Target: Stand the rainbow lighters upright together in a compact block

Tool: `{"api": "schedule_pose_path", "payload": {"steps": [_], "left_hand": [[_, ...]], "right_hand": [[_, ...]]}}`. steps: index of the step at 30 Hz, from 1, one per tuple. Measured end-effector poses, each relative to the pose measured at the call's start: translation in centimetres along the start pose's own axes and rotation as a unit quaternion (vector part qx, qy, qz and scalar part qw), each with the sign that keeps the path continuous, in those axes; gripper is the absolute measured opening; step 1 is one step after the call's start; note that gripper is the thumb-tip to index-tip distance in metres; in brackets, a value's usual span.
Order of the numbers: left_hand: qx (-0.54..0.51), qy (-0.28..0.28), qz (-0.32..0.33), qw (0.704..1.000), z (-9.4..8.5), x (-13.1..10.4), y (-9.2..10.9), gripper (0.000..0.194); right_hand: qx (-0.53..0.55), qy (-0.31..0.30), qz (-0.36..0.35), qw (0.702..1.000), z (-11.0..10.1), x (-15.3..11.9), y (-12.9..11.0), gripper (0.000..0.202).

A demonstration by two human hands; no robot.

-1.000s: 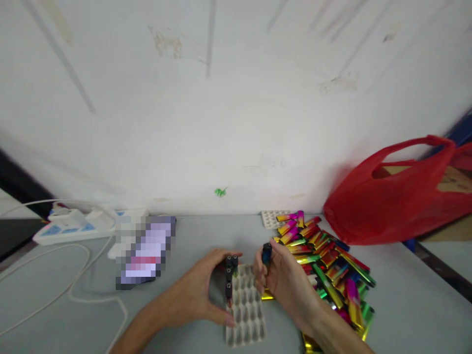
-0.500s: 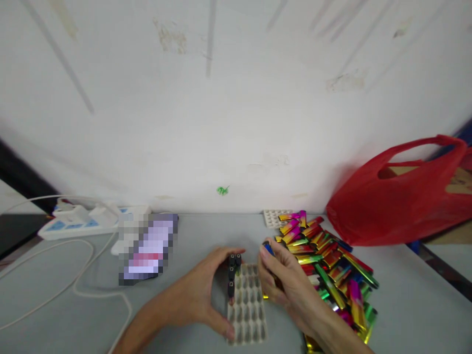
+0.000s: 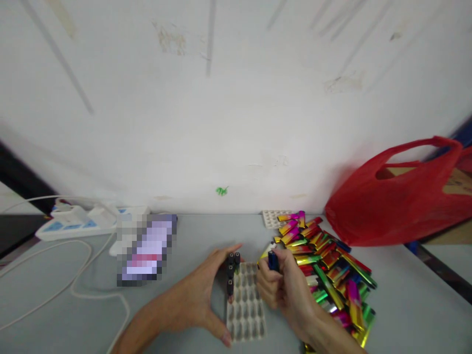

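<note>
A pale moulded tray (image 3: 246,310) with rows of small pockets lies on the table. Several black-ended tubes (image 3: 230,271) stand upright in pockets at its far left corner. My left hand (image 3: 193,295) curves along the tray's left side, fingers spread at the far end and thumb by the near left corner. My right hand (image 3: 282,282), just right of the tray, is closed around a small tube with a dark blue end (image 3: 273,260). A yellow-and-white piece (image 3: 266,251) shows beside its fingers; whether the hand holds that too, I cannot tell.
A heap of shiny metallic-coloured tubes (image 3: 334,273) spreads over the table at right. Behind it are a second pale tray (image 3: 272,219) and a red plastic bag (image 3: 391,206). On the left lie a pixelated phone (image 3: 149,248), a power strip (image 3: 103,223) and white cables (image 3: 99,295).
My right hand has turned so the blue end points up toward me, and the yellow-and-white piece has come into view beside it. My left hand has barely moved.
</note>
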State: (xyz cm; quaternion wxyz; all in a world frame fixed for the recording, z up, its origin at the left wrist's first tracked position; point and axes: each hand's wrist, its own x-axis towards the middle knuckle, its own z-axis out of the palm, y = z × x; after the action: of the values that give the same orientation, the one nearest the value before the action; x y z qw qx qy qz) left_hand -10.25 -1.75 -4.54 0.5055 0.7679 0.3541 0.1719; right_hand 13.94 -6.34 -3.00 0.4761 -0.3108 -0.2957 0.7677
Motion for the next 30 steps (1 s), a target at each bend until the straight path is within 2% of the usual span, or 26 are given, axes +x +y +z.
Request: {"api": "schedule_pose_path", "payload": {"steps": [6,16,24,30], "left_hand": [[0.012,0.009,0.003,1.0,-0.1,-0.1,-0.2,0.155],[0.031,0.017,0.002,0.999,0.3,0.0,1.2,0.141],[0.041,0.032,0.028,0.998,0.7,0.2,0.6,0.14],[0.043,0.027,0.019,0.999,0.3,0.3,0.5,0.137]], "right_hand": [[0.015,0.034,0.002,0.999,0.1,0.3,0.3,0.073],[0.008,0.03,-0.012,0.999,0.5,0.2,-0.4,0.07],[0.008,0.029,0.0,1.0,0.1,0.3,-0.3,0.072],[0.016,0.043,-0.008,0.999,-0.1,0.2,0.1,0.07]]}}
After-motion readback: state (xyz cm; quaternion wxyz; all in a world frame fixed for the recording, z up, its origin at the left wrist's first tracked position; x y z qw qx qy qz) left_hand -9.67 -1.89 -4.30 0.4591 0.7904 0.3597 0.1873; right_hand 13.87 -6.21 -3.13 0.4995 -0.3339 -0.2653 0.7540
